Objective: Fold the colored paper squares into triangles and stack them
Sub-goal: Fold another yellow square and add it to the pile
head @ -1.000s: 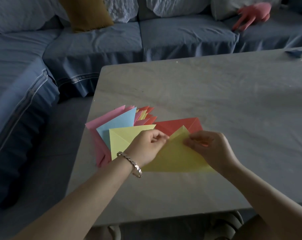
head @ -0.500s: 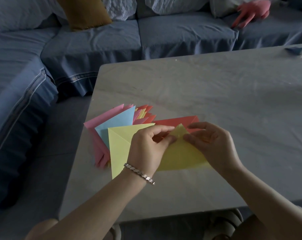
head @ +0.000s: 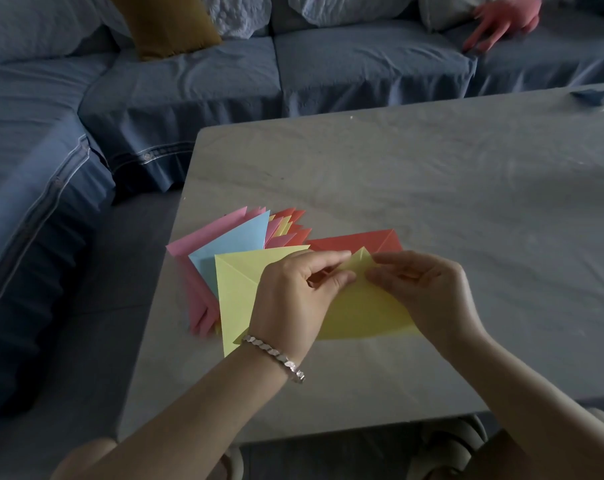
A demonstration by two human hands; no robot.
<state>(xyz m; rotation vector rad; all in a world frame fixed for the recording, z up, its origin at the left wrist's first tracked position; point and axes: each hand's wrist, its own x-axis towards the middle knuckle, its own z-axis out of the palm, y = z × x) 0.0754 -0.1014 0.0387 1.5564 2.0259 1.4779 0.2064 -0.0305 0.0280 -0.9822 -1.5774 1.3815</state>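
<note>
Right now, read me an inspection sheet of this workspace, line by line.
Surface: pale table, with the papers near its left front corner.
Job's things: yellow paper, pinched at its top corner; fanned stack of folded triangles to its left, yellow on top, then blue and pink; red paper lying just beyond it.
Clutter: small blue object at the table's far right edge, too blurred to identify.
Hands: left hand and right hand both pinch the yellow paper's tip; bracelet on the left wrist.
Cables: nothing seen.
Surroundings: blue sofa along two sides, mustard cushion, pink toy.
</note>
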